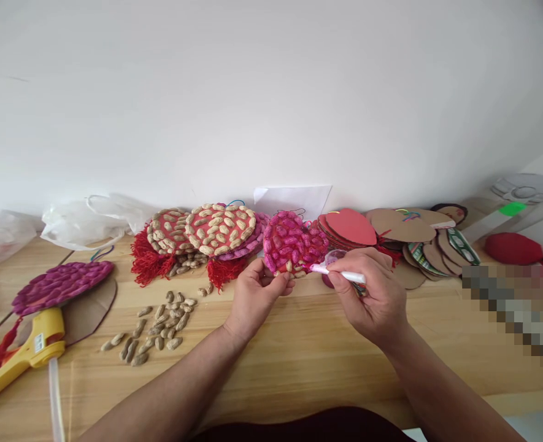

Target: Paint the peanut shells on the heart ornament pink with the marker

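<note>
Most of our peanut piece [294, 239], frame centre, was magenta, few lower-edge nuts [289, 267] left bare, left hand [264, 285] pinching it, right hand [370, 285] gripping white brush [354, 277].

Left hand [261, 290] at 6 o'clock, thumb [280, 285] on top, pinching; right hand [376, 293] at 4 o'clock, fingers [359, 263] curled, pen-style grip; bare left forearm [174, 380] slants in from 7 o'clock; right forearm [446, 374] from 4 o'clock.
</note>
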### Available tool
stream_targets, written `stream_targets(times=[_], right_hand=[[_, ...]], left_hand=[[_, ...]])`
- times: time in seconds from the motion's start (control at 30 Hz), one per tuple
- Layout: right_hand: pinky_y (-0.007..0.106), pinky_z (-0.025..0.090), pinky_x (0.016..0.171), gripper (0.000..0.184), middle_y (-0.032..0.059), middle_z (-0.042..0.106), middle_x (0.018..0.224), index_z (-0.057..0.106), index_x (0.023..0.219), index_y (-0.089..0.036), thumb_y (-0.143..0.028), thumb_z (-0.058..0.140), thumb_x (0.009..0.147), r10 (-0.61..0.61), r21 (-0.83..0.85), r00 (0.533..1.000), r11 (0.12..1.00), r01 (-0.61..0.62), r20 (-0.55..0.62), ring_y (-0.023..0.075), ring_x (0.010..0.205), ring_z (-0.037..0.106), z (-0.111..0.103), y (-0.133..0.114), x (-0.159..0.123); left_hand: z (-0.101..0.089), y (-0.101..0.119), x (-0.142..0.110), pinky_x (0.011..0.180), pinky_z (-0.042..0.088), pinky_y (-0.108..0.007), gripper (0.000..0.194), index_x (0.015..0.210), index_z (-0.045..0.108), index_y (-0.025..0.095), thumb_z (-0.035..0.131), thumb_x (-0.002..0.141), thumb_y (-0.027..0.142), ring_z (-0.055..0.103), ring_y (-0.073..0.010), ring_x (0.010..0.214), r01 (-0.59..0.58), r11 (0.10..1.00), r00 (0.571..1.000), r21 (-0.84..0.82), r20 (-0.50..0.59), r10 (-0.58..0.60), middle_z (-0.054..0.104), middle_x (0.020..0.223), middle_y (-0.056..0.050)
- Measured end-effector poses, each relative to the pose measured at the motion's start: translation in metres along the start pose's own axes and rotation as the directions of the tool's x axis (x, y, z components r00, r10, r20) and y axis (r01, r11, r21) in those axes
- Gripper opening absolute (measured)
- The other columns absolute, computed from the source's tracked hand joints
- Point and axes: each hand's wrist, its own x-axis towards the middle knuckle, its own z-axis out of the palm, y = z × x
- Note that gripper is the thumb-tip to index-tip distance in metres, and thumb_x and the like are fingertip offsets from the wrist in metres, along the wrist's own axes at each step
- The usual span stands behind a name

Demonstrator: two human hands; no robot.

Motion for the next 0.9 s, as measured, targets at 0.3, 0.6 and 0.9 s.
stream_targets(times=[0.3, 0.6, 0.9], right_hand=[[0.041, 0.043, 0.083, 0.016, 0.0015, 0.073, 0.085, 0.064, 0.099, -0.023, -0.012, 0.067, 0.088, -0.033, 0.0, 0.999, 0.999, 0.033, -0.007, 0.0206, 0.086, 0.063, 0.0003, 0.0002, 0.0003], [0.041, 0.042, 0.082, 0.017, 0.0011, 0.073, 0.084, 0.064, 0.099, -0.025, -0.013, 0.066, 0.087, -0.049, -0.009, 0.999, 0.999, 0.049, -0.01, 0.0216, 0.085, 0.064, 0.0004, -0.0024, 0.0001], [0.041, 0.043, 0.084, 0.019, 0.0013, 0.073, 0.085, 0.064, 0.1, -0.024, -0.011, 0.067, 0.086, -0.036, -0.013, 0.999, 0.999, 0.035, -0.036, 0.0211, 0.085, 0.064, 0.0017, 0.0005, -0.0004]], left_hand=[[-0.001, 0.0006, -0.0012, 0.073, 0.064, -0.032, 0.038, 0.094, 0.071, 0.015, 0.09, 0.066, 0.033, 0.073, -0.0174, 0.072, 0.018, 0.995, 1.0, -0.098, -0.007, -0.019, 0.075, 0.085, -0.003], [-0.0015, -0.0038, 0.0, 0.072, 0.065, -0.034, 0.04, 0.095, 0.072, 0.016, 0.09, 0.066, 0.037, 0.074, -0.0183, 0.072, 0.025, 0.995, 1.0, -0.1, -0.016, -0.027, 0.075, 0.091, -0.004], [0.0013, -0.0013, -0.0012, 0.069, 0.064, -0.031, 0.04, 0.092, 0.071, 0.015, 0.089, 0.066, 0.039, 0.073, -0.0172, 0.07, 0.004, 0.999, 1.0, -0.048, -0.029, -0.006, 0.075, 0.089, -0.004]])
